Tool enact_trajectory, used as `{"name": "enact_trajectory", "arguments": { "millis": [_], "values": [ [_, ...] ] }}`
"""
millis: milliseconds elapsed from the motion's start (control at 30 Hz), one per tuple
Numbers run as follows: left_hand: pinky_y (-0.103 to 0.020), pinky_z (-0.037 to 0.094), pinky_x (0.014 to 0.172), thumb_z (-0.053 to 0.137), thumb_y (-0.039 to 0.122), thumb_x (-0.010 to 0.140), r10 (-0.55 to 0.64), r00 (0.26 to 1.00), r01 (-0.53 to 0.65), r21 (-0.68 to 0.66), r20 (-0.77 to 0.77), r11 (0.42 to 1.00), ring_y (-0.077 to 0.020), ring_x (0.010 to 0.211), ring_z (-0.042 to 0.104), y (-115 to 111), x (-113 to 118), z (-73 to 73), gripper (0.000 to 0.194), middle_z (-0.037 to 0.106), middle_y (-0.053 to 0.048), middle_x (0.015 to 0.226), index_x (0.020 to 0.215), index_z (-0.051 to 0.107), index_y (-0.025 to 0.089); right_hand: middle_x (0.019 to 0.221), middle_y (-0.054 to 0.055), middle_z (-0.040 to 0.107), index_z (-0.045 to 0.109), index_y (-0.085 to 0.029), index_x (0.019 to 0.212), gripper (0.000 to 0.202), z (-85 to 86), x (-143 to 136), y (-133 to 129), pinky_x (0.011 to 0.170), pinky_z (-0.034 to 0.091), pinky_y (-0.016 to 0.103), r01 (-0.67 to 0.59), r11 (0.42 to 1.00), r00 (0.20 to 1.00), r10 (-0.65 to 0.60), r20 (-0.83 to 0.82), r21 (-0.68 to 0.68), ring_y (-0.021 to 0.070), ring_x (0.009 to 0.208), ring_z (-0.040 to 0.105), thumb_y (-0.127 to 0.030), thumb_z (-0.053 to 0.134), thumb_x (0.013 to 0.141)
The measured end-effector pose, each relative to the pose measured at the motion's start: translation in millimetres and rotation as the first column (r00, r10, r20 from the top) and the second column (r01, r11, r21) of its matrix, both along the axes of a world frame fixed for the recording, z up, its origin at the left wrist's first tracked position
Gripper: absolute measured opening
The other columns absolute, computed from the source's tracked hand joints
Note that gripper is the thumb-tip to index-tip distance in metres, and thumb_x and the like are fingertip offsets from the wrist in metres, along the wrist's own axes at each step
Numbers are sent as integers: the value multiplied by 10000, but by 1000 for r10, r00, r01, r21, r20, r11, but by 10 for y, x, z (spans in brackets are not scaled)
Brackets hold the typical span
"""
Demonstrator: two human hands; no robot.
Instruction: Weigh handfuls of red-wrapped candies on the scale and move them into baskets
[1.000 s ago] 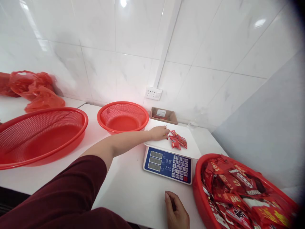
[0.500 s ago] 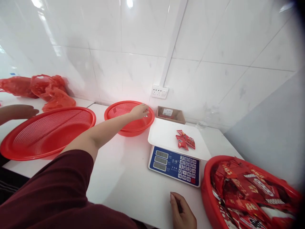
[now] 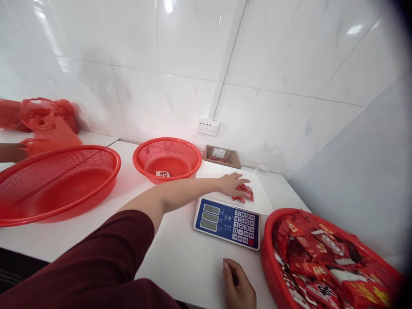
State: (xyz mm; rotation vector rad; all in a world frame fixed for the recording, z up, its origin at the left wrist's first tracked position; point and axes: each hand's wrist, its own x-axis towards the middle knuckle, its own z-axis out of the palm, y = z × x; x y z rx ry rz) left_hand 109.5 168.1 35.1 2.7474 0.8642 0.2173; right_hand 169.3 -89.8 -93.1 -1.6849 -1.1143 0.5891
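Observation:
My left hand reaches across the weighing scale with its fingers spread. It hovers over or touches the small red snack packets on the white pan; which of the two I cannot tell. The hand partly covers the packets. My right hand rests on the table in front of the scale, fingers loosely curled, with nothing visible in it. To the left of the scale, a red mesh basket holds a white-and-red packet.
A red basin full of red snack packets stands at the right. A larger red basket is at the left, beside another person's hand at red plastic bags. A cardboard box sits behind the scale.
My left hand has moved right, from above the smaller basket to the packets on the scale, and its fingers have opened. The other person's hand is now at the red bags.

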Motion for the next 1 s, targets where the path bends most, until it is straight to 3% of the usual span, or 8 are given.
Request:
{"name": "enact_trajectory", "arguments": {
  "millis": [67, 167, 333, 500, 633, 800, 900, 1000],
  "values": [
    [-500, 237, 991, 305, 748, 713, -17, 999, 18, 20, -47, 1000, -307, 1286, 226, -53, 207, -72, 756, 310, -85, 1386, 1325, 289, 306, 765, 36, 684, 656, -200, 763, 404, 9, -27, -8, 670, 485, 226, 7, 1000, 1000, -7, -1, 16, 174, 717, 618, -575, 515, 710],
    [-483, 286, 951, 326, 662, 766, -14, 999, 21, 143, -50, 989, -301, 1184, 361, -88, 332, -148, 619, 456, -100, 1239, 1248, 397, 281, 761, 28, 676, 650, -203, 764, 388, 5, -28, -10, 690, 478, 225, -9, 1000, 1000, 9, -8, 10, 169, 717, 612, -562, 514, 717],
    [-362, 425, 771, 364, 561, 798, -5, 1000, 9, 173, -29, 985, -251, 1007, 495, -109, 297, -138, 433, 525, -84, 1060, 1064, 504, 249, 784, 36, 675, 646, -201, 780, 379, -16, -1, -3, 705, 475, 228, -21, 1000, 999, 21, -25, -12, 177, 745, 610, -553, 521, 715],
    [-308, 436, 665, 409, 565, 785, 45, 999, -43, 141, -13, 989, -204, 834, 564, -47, 153, -36, 389, 542, -49, 956, 950, 529, 233, 764, 35, 677, 648, -198, 761, 377, 3, -20, -5, 672, 480, 219, -3, 1000, 1000, 4, -29, 17, 174, 728, 612, -552, 523, 718],
    [-277, 419, 693, 415, 527, 811, 177, 981, -188, 161, 79, 969, -182, 874, 556, 96, -212, 146, 358, 533, -38, 992, 970, 517, 223, 772, 32, 678, 650, -196, 770, 375, 7, -13, -5, 671, 483, 224, -12, 1000, 1000, 12, -15, 17, 168, 716, 613, -545, 524, 721],
    [-287, 393, 756, 342, 530, 848, 407, 896, -436, 178, 178, 882, -196, 985, 507, 257, -1024, 396, 397, 495, -50, 1104, 1081, 467, 234, 811, 46, 688, 650, -195, 801, 371, 34, 50, -11, 692, 496, 239, -98, 994, 995, 99, 21, -57, 183, 750, 628, -535, 523, 721],
    [-330, 380, 795, 297, 543, 857, 544, 826, -562, 142, 147, 815, -231, 1022, 488, 297, -1538, 431, 476, 471, -101, 1163, 1165, 426, 204, 814, 52, 690, 647, -194, 812, 378, 74, 65, -24, 687, 499, 249, -127, 987, 990, 133, 54, -94, 188, 745, 630, -533, 500, 732],
    [-397, 376, 821, 399, 627, 775, 615, 788, -616, 83, 38, 784, -286, 1025, 493, 255, -1864, 364, 666, 457, -161, 1217, 1260, 365, 171, 815, 51, 689, 642, -197, 818, 382, 99, 58, -30, 679, 496, 251, -112, 987, 988, 122, 92, -114, 187, 747, 628, -534, 479, 744]
  ]
}}
